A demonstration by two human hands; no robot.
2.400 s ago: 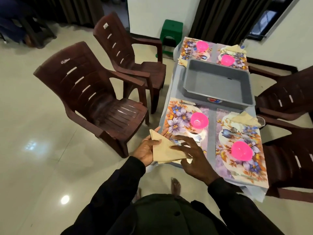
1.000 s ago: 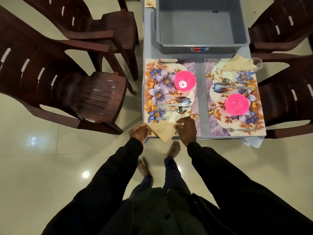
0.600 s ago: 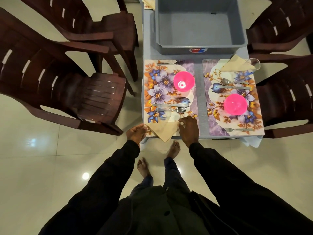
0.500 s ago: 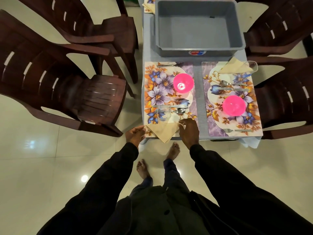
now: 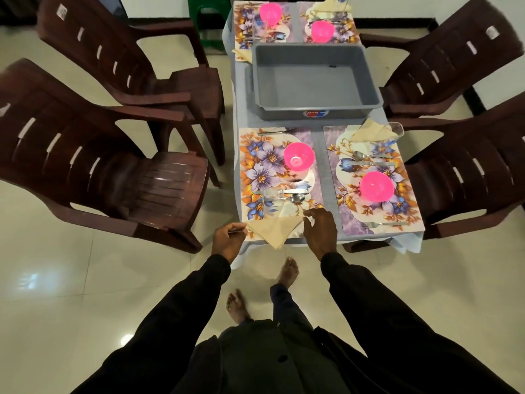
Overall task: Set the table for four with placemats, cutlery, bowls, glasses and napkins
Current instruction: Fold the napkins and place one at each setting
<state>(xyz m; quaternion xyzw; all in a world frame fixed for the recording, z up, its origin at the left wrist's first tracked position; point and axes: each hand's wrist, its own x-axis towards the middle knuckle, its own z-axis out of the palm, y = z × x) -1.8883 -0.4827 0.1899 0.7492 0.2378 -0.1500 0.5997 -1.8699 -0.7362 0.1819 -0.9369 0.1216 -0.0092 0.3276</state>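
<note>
Overhanging table (image 5: pixel 318 177) edge, napkin (image 5: pixel 274 230), left hand (image 5: pixel 228 240) curled at its corner, grip unclear, right hand (image 5: pixel 321 231) open beside

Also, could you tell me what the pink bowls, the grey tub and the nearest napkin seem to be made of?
Pink bowls: likely translucent plastic, glowing, glossy highlight. Grey tub: moulded matte plastic, rounded rim, printed label. Napkin: soft beige cloth or paper; sharp fold, cannot tell which.

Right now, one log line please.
napkin: near-left placemat edge, tip overhanging | left grip: at its corner, hold unclear | right grip: open, beside it
</note>
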